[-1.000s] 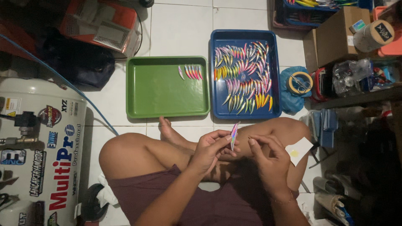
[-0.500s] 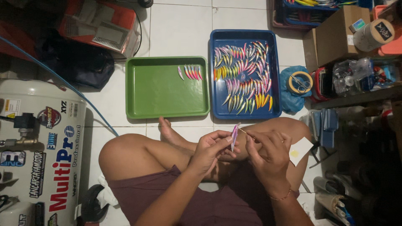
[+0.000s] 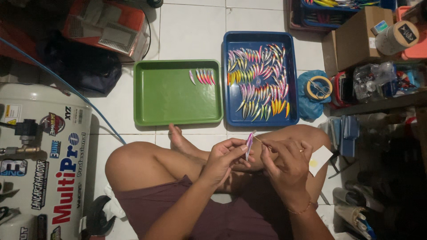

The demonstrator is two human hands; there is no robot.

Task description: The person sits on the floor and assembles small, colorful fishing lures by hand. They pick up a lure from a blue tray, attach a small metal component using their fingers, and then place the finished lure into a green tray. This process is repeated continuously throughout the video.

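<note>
green tray (image 3: 169,95) | white compressor tank (image 3: 42,151) | cardboard box (image 3: 353,38) | tape roll (image 3: 319,87)

A small slim fishing lure (image 3: 249,145), leaf-shaped and pointed at both ends, is held above the person's crossed legs. It is pale pink to purple with a glossy side, and stands almost upright, tipped a little to the right at the top. The left hand (image 3: 222,158) pinches its lower half between thumb and fingertips. From its upper part a thin stick or wire runs rightward to the fingertips of the right hand (image 3: 287,166), which touch it just beside the lure.
</note>
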